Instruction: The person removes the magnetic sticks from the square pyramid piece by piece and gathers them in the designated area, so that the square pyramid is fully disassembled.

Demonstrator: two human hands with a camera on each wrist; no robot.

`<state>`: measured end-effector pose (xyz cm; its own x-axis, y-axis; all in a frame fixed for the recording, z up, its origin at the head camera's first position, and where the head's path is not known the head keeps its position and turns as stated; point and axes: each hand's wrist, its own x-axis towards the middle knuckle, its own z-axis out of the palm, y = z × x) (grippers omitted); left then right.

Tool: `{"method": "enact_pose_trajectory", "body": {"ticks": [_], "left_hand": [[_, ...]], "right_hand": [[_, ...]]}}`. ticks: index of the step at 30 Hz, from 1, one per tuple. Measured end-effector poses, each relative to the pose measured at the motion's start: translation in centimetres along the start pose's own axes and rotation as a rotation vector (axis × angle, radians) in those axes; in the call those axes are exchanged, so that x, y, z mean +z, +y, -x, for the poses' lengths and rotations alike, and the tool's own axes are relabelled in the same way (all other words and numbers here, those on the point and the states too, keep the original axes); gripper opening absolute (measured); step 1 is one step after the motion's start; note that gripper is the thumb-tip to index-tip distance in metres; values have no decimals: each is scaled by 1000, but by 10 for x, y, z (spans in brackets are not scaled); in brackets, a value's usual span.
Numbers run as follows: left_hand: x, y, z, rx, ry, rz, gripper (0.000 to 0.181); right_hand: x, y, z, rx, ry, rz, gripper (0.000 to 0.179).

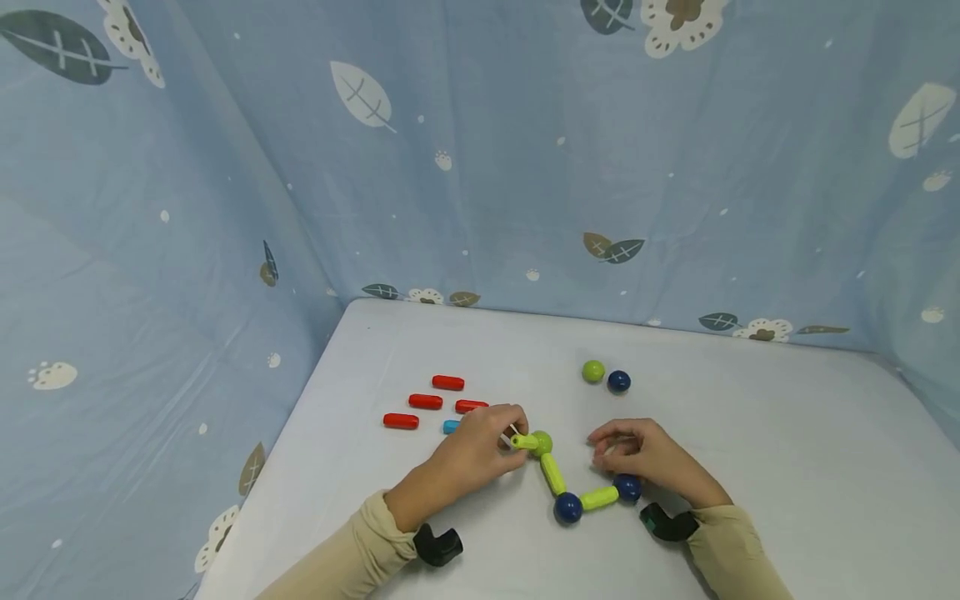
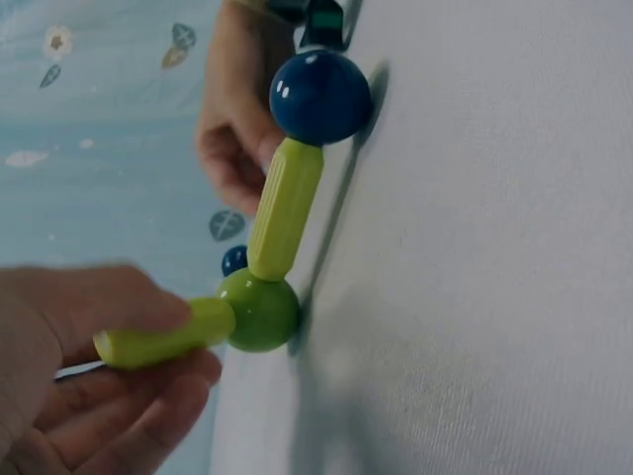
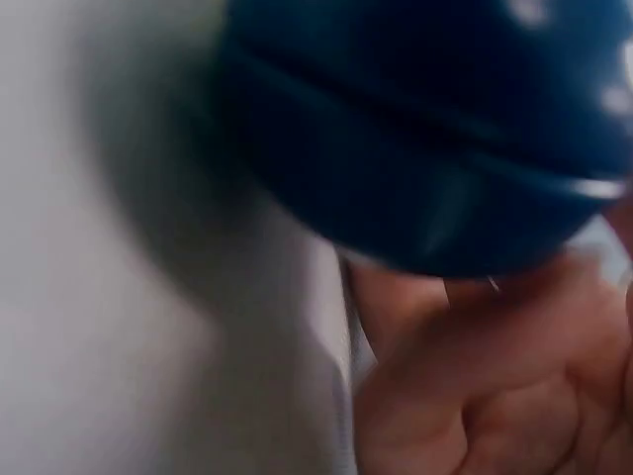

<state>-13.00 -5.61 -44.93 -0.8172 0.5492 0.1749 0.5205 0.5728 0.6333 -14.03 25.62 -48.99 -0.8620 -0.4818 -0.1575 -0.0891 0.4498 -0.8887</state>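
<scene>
My left hand (image 1: 480,442) pinches a yellow-green rod (image 2: 163,336) between thumb and fingers. That rod's far end meets a green ball (image 1: 542,443). From the ball a second yellow-green rod (image 1: 552,473) runs to a dark blue ball (image 1: 567,508), and a third yellow-green rod (image 1: 600,498) joins this to another dark blue ball (image 1: 627,488). Over that end ball hovers my right hand (image 1: 641,454), its fingers loosely bent with nothing between them. In the right wrist view a large dark blue ball (image 3: 425,139) hides part of the right hand (image 3: 495,376).
Several red rods (image 1: 401,422) lie to the left on the white table (image 1: 787,450). A blue rod (image 1: 450,427) is partly covered by the left hand. Farther back sit a loose green ball (image 1: 593,371) and a dark blue one. A patterned blue curtain (image 1: 510,167) borders the table.
</scene>
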Motion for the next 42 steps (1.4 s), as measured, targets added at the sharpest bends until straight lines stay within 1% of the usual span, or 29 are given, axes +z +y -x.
{"method": "enact_pose_trajectory", "body": {"ticks": [2, 4, 6, 7, 8, 9, 13, 16, 18, 21, 24, 29, 31, 36, 39, 41, 42], "left_hand": [[0, -3, -1, -12, 29, -51, 21], [1, -5, -2, -27, 47, -110, 20], [1, -7, -3, -44, 56, -157, 19], [1, -7, -3, -51, 55, -174, 18], [1, -8, -3, -53, 52, -187, 18], [2, -8, -4, -56, 47, -198, 17], [5, -10, -4, -41, 23, -217, 17], [11, -10, -4, -16, 6, -213, 17], [13, -10, -4, 1, -4, -211, 18], [15, -11, -4, 9, -25, -206, 19], [15, -12, -3, 10, -44, -204, 19], [11, -13, -3, 36, -74, -179, 19], [10, -13, -3, 36, -86, -164, 19], [8, -12, -4, 10, -107, -134, 19], [6, -12, -4, 15, -114, -121, 18], [3, -14, -5, 21, -105, -120, 17], [1, -14, -6, 18, -90, -121, 17]], "right_hand": [[2, 0, 3, 19, -128, -83, 35], [3, 0, 4, 21, -255, -161, 38], [4, 0, 4, 26, -329, -221, 38], [5, 0, 3, 20, -339, -238, 39], [6, 0, 1, 9, -326, -236, 38], [7, -1, -1, -4, -294, -219, 38], [17, -7, -14, -57, -129, -128, 39], [27, -9, -23, -104, -75, -88, 38], [32, -9, -27, -130, -65, -75, 36], [37, -7, -29, -161, -56, -65, 32], [39, -7, -31, -176, -40, -58, 30], [40, -5, -33, -203, -31, -39, 30], [39, -4, -33, -206, -28, -34, 30], [39, -3, -33, -204, -26, -31, 31], [39, -5, -33, -195, -29, -32, 31], [37, -5, -31, -186, -30, -33, 31], [36, -6, -30, -181, -30, -34, 30]]}}
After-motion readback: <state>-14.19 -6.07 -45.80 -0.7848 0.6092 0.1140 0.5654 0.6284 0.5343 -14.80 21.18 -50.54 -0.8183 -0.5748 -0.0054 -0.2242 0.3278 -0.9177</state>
